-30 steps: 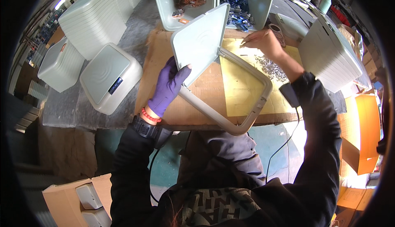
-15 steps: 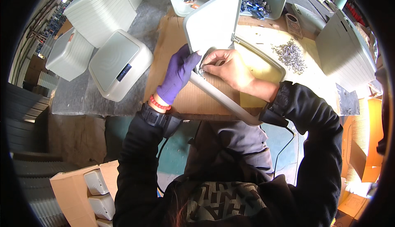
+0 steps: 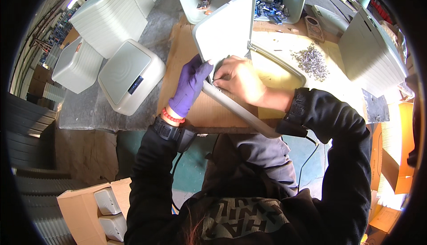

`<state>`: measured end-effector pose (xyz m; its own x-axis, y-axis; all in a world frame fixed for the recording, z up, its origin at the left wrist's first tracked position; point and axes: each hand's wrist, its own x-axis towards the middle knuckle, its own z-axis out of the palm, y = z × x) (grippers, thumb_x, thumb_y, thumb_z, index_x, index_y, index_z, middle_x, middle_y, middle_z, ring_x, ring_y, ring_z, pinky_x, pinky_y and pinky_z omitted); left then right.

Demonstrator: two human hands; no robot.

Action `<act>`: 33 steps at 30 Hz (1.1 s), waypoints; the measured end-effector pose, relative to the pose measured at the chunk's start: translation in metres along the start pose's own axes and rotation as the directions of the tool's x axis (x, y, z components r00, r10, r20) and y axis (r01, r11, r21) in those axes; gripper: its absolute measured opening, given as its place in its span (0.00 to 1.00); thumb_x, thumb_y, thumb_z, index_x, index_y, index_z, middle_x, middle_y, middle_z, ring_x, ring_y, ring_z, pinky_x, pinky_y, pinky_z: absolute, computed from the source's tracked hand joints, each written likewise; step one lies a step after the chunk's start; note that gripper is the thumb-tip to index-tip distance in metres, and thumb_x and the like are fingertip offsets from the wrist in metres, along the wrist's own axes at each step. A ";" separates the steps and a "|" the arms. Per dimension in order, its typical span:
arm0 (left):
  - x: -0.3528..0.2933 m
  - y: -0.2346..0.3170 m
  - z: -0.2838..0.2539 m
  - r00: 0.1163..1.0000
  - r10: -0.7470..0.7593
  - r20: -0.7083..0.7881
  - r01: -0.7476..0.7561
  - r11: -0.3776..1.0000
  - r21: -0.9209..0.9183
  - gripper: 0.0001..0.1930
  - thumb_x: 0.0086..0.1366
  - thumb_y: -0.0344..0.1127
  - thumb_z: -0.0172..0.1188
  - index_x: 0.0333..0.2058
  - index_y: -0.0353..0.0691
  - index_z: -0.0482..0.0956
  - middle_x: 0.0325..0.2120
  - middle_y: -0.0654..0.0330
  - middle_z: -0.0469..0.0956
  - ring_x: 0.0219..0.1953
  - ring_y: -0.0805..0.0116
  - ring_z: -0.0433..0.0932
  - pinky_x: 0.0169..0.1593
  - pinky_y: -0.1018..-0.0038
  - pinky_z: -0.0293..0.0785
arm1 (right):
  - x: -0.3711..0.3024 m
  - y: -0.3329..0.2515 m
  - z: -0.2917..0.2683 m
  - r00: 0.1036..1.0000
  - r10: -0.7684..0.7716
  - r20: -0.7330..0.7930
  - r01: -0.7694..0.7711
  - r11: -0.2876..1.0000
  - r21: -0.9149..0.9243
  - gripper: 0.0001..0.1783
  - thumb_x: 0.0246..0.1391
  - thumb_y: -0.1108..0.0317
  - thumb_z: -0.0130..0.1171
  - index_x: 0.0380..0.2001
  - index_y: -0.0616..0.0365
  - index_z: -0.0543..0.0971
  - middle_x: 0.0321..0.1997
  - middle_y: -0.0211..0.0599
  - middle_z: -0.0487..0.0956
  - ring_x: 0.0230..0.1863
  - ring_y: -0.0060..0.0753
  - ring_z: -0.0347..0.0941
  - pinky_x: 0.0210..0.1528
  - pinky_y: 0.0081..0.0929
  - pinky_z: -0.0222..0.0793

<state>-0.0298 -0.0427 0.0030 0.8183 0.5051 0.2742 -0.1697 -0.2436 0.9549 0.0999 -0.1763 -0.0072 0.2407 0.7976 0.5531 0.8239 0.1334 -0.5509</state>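
A pale grey plastic lid frame (image 3: pixel 242 112) lies tilted over the bench's near edge, its white hinged flap (image 3: pixel 226 27) standing raised. In a purple glove, my left hand (image 3: pixel 188 87) is closed around the frame's left corner, beside the foot of the flap. My bare right hand (image 3: pixel 242 79) is pinched at the inside of that same corner, near the hinge. Whatever sits between its fingertips is too small and hidden to name. To the right of the frame is a pile of small shiny metal pieces (image 3: pixel 311 62), which look like screws.
At left, a lidded grey bin top (image 3: pixel 131 78) lies beside stacked pale lids (image 3: pixel 109 18). Two bins (image 3: pixel 189 9) at the back hold copper-coloured and dark blue small parts. More stacked lids (image 3: pixel 369 54) stand at right. Cardboard (image 3: pixel 178 45) covers part of the bench.
My right fingertips have moved slightly down, closer to the frame's corner. My left hand keeps its hold. The whole view has shifted a little.
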 end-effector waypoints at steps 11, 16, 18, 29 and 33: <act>0.006 -0.002 -0.004 0.998 0.064 0.012 -0.063 0.991 -0.117 0.14 0.73 0.39 0.60 0.46 0.31 0.80 0.37 0.64 0.81 0.41 0.76 0.73 0.47 0.75 0.70 | -0.001 -0.006 0.006 0.996 0.087 -0.006 -0.087 0.979 -0.183 0.18 0.45 0.68 0.71 0.37 0.64 0.76 0.36 0.49 0.80 0.39 0.55 0.79 0.43 0.44 0.76; 0.002 -0.007 0.003 0.988 0.110 0.109 -0.118 0.990 0.075 0.14 0.70 0.36 0.64 0.47 0.31 0.80 0.35 0.60 0.81 0.38 0.75 0.76 0.38 0.72 0.71 | 0.010 -0.010 -0.046 0.907 0.374 0.194 -0.290 0.887 -0.358 0.35 0.46 0.56 0.75 0.48 0.70 0.71 0.35 0.57 0.83 0.39 0.57 0.83 0.44 0.45 0.79; 0.003 -0.010 0.002 0.973 0.154 0.173 -0.212 0.893 0.397 0.13 0.70 0.37 0.65 0.44 0.30 0.82 0.29 0.56 0.80 0.33 0.75 0.76 0.36 0.72 0.72 | 0.013 0.004 -0.093 0.919 0.346 0.186 -0.274 0.905 -0.327 0.22 0.48 0.62 0.72 0.41 0.65 0.78 0.37 0.53 0.84 0.39 0.52 0.83 0.44 0.41 0.79; 0.010 -0.012 -0.014 0.990 0.142 0.000 -0.136 0.948 0.287 0.11 0.71 0.29 0.61 0.45 0.25 0.82 0.32 0.56 0.85 0.34 0.77 0.77 0.37 0.74 0.73 | -0.018 0.131 -0.155 0.900 0.378 0.216 -0.288 0.889 -0.356 0.11 0.46 0.68 0.70 0.35 0.60 0.86 0.36 0.45 0.86 0.41 0.45 0.83 0.47 0.37 0.77; 0.008 -0.005 -0.010 0.980 0.200 0.011 -0.192 0.925 0.329 0.11 0.71 0.30 0.62 0.45 0.25 0.83 0.31 0.57 0.85 0.33 0.77 0.77 0.36 0.74 0.72 | -0.010 0.127 -0.149 0.855 0.402 0.327 -0.274 0.887 -0.372 0.14 0.46 0.69 0.73 0.36 0.63 0.83 0.34 0.43 0.84 0.38 0.41 0.82 0.45 0.34 0.77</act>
<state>-0.0280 -0.0293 0.0015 0.7737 0.4374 0.4584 -0.1337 -0.5945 0.7929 0.2782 -0.2552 0.0102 0.3693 0.9281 0.0469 0.8554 -0.3198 -0.4074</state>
